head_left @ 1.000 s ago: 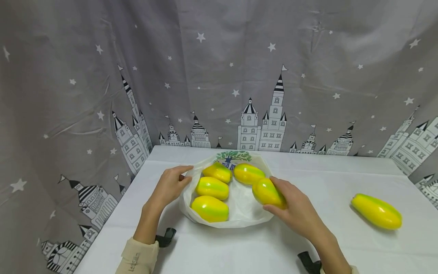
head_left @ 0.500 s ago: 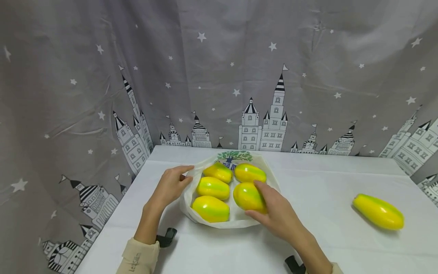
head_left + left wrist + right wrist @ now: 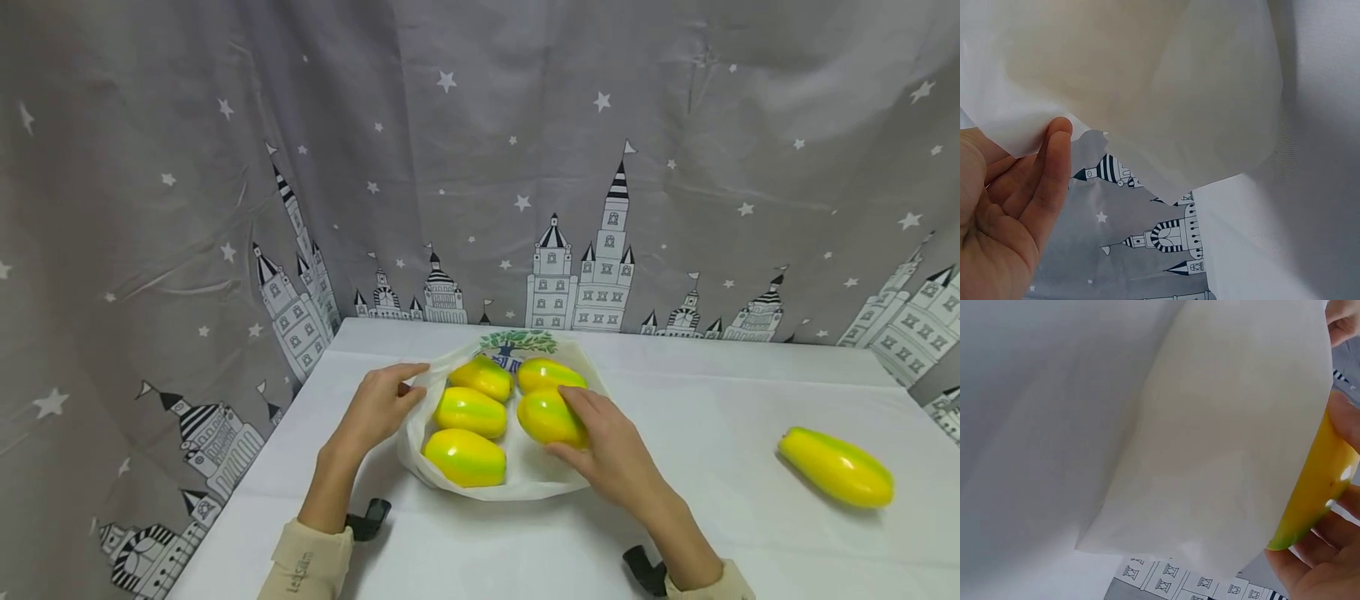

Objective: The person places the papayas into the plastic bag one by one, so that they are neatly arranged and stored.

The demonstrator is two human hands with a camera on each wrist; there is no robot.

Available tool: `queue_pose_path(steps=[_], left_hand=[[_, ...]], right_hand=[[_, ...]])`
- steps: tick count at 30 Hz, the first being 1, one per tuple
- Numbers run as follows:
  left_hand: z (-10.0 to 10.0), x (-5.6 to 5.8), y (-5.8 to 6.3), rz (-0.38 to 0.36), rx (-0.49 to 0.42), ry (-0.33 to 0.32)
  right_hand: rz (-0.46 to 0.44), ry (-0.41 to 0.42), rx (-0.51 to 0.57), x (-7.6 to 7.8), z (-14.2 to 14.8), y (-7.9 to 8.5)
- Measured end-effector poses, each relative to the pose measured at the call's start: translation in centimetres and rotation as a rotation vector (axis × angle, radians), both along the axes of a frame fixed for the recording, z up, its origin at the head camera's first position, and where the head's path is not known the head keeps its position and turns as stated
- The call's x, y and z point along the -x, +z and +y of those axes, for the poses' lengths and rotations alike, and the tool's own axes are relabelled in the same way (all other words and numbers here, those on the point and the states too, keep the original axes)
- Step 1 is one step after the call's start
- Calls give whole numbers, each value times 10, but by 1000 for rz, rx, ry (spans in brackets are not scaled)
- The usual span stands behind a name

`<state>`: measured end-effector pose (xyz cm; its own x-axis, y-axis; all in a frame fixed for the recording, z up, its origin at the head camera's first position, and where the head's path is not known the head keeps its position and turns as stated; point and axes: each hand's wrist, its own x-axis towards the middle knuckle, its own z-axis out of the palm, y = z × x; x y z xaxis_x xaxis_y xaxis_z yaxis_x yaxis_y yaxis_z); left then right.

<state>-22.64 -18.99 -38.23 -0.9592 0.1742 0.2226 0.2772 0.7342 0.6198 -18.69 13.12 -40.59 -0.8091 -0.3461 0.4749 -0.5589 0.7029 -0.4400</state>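
A white plastic bag (image 3: 525, 491) with a printed tree lies spread open on the table in the head view. My left hand (image 3: 384, 404) pinches its left rim; in the left wrist view, the fingers (image 3: 1054, 169) meet the bag's edge. Over the right part of the bag, my right hand (image 3: 611, 446) grips a yellow-green papaya (image 3: 547, 417) between thumb and fingers. Inside, three papayas line the left side, the nearest papaya (image 3: 465, 457) at the front, and another papaya (image 3: 551, 374) sits at the back right. The right wrist view shows the gripped papaya (image 3: 1313, 487) partly hidden by the bag wall.
One more papaya (image 3: 836, 467) lies on the white table (image 3: 720, 400), well to the right of the bag. A grey curtain (image 3: 480, 125) with stars and castles hangs behind the table and along its left side.
My right hand has carried its papaya leftward over the bag, then slightly up and toward the back. The left hand stays at the bag's rim.
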Motion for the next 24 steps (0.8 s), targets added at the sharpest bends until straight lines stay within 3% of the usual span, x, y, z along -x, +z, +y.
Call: queue_pose_path(steps=[13, 24], left_hand=[[-1, 0, -1, 5, -1, -5], [-1, 1, -2, -4, 4, -8]], right_hand=[[-77, 24, -50, 20, -10, -2], [-96, -3, -91, 33, -13, -10]])
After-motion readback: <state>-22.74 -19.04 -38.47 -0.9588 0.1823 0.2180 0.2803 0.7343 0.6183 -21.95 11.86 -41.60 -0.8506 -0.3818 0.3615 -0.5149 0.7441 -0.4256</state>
